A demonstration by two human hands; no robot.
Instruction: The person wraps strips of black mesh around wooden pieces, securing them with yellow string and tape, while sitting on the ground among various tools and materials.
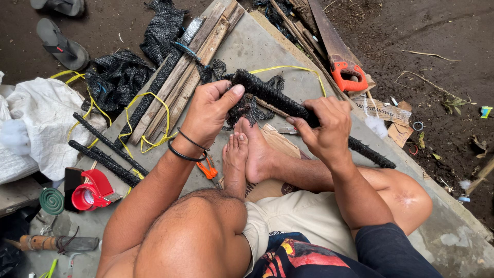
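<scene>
Currently, I see both hands, left (208,110) and right (324,126), closed around one black mesh-wrapped stick (272,96) held above the bare feet (247,154).

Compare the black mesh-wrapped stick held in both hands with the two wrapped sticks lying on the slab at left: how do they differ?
The held stick is off the slab, gripped by the left hand at its end and the right hand mid-length; the two lying sticks rest untouched side by side. Loose mesh hangs ragged from the held stick near the left hand; the lying sticks look neatly wrapped. All share black mesh covering and a slim, straight shape.
</scene>
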